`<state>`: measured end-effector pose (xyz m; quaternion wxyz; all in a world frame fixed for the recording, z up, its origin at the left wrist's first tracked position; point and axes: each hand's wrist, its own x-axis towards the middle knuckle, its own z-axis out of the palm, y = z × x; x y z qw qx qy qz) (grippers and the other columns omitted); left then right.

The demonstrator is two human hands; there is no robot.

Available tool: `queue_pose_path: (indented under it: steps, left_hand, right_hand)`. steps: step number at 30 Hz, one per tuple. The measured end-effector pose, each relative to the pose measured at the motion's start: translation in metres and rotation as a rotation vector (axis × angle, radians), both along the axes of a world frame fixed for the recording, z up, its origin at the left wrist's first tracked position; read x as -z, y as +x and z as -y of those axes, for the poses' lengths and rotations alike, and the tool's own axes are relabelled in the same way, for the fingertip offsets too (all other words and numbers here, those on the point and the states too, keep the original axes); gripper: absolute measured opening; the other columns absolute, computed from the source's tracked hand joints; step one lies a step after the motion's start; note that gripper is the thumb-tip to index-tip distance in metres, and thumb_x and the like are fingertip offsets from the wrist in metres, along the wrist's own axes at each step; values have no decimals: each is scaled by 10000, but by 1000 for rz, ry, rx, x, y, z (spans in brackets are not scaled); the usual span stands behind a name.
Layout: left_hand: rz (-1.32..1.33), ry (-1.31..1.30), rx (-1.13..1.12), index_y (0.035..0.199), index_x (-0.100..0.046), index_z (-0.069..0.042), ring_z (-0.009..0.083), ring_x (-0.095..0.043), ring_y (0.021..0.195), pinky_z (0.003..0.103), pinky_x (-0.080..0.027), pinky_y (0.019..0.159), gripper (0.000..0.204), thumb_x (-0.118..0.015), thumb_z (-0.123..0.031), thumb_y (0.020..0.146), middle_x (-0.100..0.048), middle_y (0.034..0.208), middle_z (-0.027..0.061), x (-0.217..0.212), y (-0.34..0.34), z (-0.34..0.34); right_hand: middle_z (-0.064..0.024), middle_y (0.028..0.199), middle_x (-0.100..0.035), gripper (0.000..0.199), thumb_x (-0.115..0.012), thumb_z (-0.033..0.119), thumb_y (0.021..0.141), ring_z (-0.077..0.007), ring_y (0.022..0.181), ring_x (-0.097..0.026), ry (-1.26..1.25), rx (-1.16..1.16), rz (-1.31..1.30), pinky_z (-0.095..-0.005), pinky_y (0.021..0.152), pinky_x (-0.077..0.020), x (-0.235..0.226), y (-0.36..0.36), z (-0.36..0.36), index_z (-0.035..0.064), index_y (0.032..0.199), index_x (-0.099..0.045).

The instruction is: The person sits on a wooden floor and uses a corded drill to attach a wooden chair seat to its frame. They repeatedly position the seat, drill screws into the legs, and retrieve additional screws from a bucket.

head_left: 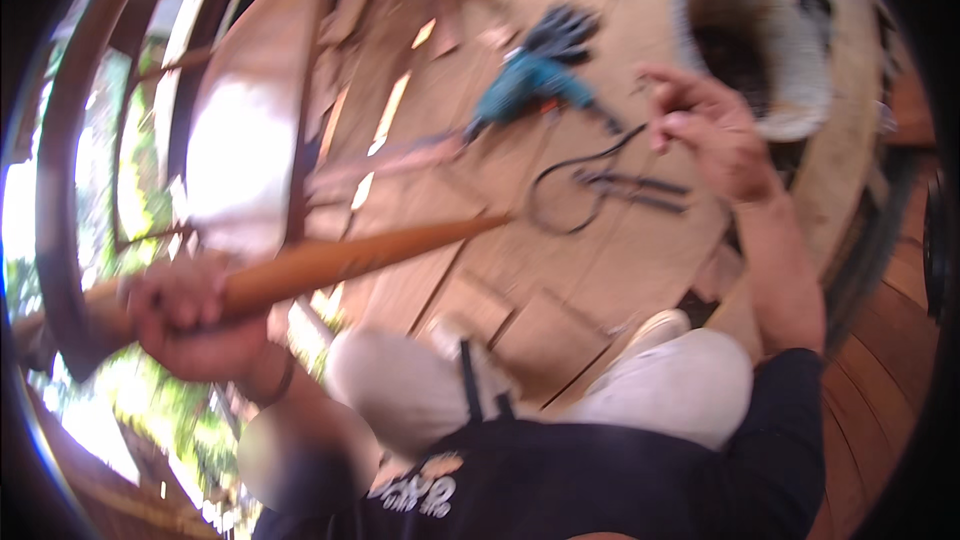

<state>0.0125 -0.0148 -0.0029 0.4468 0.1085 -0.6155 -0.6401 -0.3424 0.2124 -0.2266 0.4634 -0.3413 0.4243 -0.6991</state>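
Observation:
In my left hand [185,315] is a brown tapered wooden chair leg [350,255], its narrow end pointing right; my fingers wrap round its thick end. The leg belongs to a wooden chair with a pale shiny panel [245,130], tipped over at my left. My right hand [710,135] is raised over the floor beside a bucket, fingers curled together and blurred. A tiny dark speck shows at its fingertips, too small to name. A black cord [535,190] loops close to that hand; I cannot tell whether they touch. Below lie pliers [640,190] with dark handles.
On the wooden plank floor [440,210] ahead lies a teal power drill [530,85] with a dark work glove [562,32] against it. A whitish, dirty bucket [805,75] stands at the far right. Loose wood pieces [545,335] lie near my knees. Bright greenery shows beyond the left edge.

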Motion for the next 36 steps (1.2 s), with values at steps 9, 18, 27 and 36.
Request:
queue_pose_path:
  steps: [9,18,27,36]
  left_hand:
    - [87,-164,-34,908,-575,-116,124,-485,578,321,-457,648,205,-516,-282,1013,-484,672,-3,-6,1,2]
    - [110,-146,-50,891,-558,-120,118,-483,602,324,-454,672,214,-575,-310,987,-476,675,-9,-4,-4,-6]
    - [93,-182,-36,816,-498,-135,125,-463,614,325,-442,666,214,-518,-254,992,-444,684,-11,-3,-7,-9]
    - [54,-146,-37,890,-536,-72,138,-479,619,321,-443,652,168,-554,-210,984,-457,702,8,-1,-5,-11]
  right_hand:
    - [-95,992,-685,168,-592,-45,949,-159,959,-688,-262,-69,16,-296,858,-569,-47,194,75,31,1086,-530]
    - [-120,980,-732,162,-691,-49,881,-211,982,-729,-443,218,-443,-313,848,-585,-39,221,103,13,955,-561]
    - [-101,841,-671,215,-762,-4,819,-287,716,-667,-609,460,-788,-361,635,-529,-34,231,119,33,921,-576]
    - [-116,813,-643,241,-776,59,807,-319,711,-647,-488,341,-901,-397,632,-510,-57,232,118,29,959,-590]
